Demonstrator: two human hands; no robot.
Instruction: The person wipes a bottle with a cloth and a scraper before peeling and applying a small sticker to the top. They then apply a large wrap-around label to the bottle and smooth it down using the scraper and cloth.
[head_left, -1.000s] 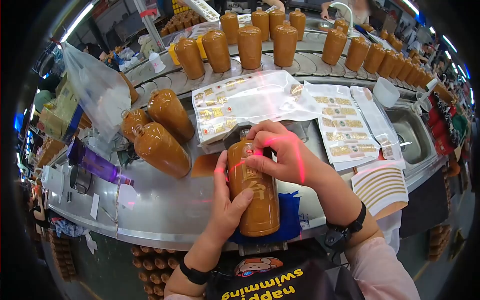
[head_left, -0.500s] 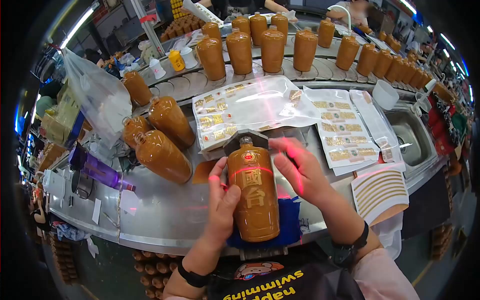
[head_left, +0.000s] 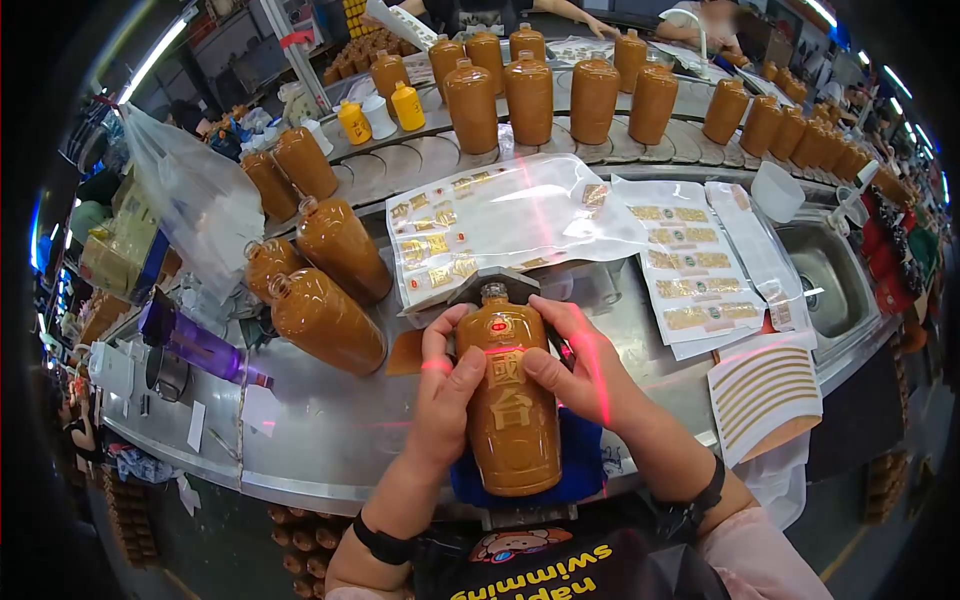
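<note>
A glossy brown bottle [head_left: 512,430] with gold characters and a small red emblem lies on a blue cloth [head_left: 582,455], its neck against a grey holder [head_left: 520,283]. My left hand [head_left: 447,390] wraps the bottle's left side, thumb on its front. From the right, my right hand [head_left: 575,360] holds the shoulder, thumb pressed beside the upper character. Red laser lines cross both hands and the bottle. Behind the holder is a sheet of gold stickers [head_left: 430,225].
More brown bottles [head_left: 325,320] stand at the left, others on the curved conveyor [head_left: 560,152]. Label sheets [head_left: 700,262], curved gold strips [head_left: 765,395] and a sink [head_left: 825,280] are at the right. A purple bottle [head_left: 200,345] lies left. People work beyond the conveyor.
My right hand has come down onto the bottle's shoulder, its thumb now on the front. My left thumb has moved up. Bottles on the conveyor have shifted, and a second yellow bottle shows.
</note>
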